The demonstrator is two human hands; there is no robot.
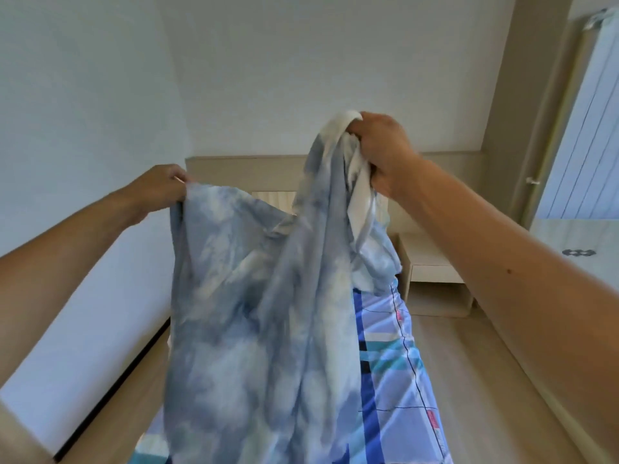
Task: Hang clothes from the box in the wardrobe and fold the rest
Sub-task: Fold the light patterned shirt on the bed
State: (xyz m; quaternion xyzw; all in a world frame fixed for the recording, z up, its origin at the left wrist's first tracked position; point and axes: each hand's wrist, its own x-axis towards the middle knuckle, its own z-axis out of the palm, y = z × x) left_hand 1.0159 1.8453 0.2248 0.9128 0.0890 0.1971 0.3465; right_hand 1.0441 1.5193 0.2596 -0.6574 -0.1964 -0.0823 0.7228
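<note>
Your left forearm and right forearm reach out over the bed. Between them the blue-and-white cloud-print garment hangs above the bed's checked cover. Your left hand pinches one top edge of it. Your right hand, held higher, grips a bunched white part. A nightstand stands just beside the bed's head.
</note>
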